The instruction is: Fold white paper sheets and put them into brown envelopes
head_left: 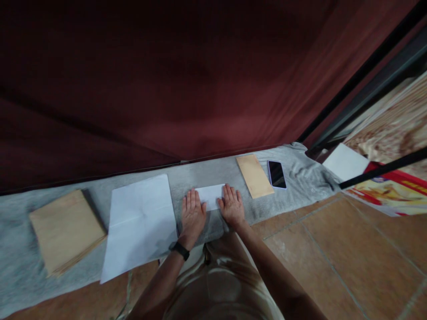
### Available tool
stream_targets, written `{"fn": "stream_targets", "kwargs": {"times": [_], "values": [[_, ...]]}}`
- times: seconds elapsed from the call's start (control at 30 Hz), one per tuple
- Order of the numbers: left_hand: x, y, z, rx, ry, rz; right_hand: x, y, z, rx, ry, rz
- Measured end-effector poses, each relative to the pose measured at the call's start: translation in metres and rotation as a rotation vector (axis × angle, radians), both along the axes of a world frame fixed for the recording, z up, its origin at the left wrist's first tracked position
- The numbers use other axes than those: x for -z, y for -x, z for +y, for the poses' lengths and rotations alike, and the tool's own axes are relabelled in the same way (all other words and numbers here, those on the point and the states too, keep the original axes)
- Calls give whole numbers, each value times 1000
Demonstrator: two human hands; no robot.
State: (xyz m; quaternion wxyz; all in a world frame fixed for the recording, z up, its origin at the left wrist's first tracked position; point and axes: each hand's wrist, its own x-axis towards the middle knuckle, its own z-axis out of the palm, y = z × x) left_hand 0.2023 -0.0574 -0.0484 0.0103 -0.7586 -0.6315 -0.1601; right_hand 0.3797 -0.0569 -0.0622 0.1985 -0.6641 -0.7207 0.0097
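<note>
A small folded white sheet of paper lies flat on the grey cloth in front of me. My left hand rests flat over its left end, fingers stretched forward. Across from it, my right hand presses on the right end with its fingers laid out. Just left of my left hand is a large sheet of white paper with fold creases, its near corner hanging past the cloth's edge. To the right of my right hand lies a brown envelope.
A stack of brown envelopes sits at the far left. Beyond the single envelope is a phone. Grey cloth covers the narrow bench, with a dark red curtain behind it. Black bars and a printed red box stand right.
</note>
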Motion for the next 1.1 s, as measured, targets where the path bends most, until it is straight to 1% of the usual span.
{"fn": "stream_targets", "kwargs": {"times": [0.13, 0.2, 0.33, 0.57, 0.7, 0.9, 0.97, 1.1], "values": [[-2, -19, -1, 164, 44, -21, 1, 0, 0, 9, 8, 9], [-1, -26, -1, 199, 68, -17, 1, 1, 0, 12, 8, 12], [3, -26, -1, 138, 93, -2, 1, 1, 0, 11, -11, 9], [1, -7, -5, 46, 108, 0, 0, 0, -2, 34, -3, 8], [2, -3, -7, 25, 100, -25, 2, -2, -2, 35, -7, 16], [0, -4, -8, 33, 92, -1, 1, -5, -2, 26, -30, 26], [-1, -4, -8, 39, 92, 5, -2, -6, -3, -21, -36, 30], [1, -4, -8, 39, 88, -3, -9, -5, -5, -264, 17, 18]]}}
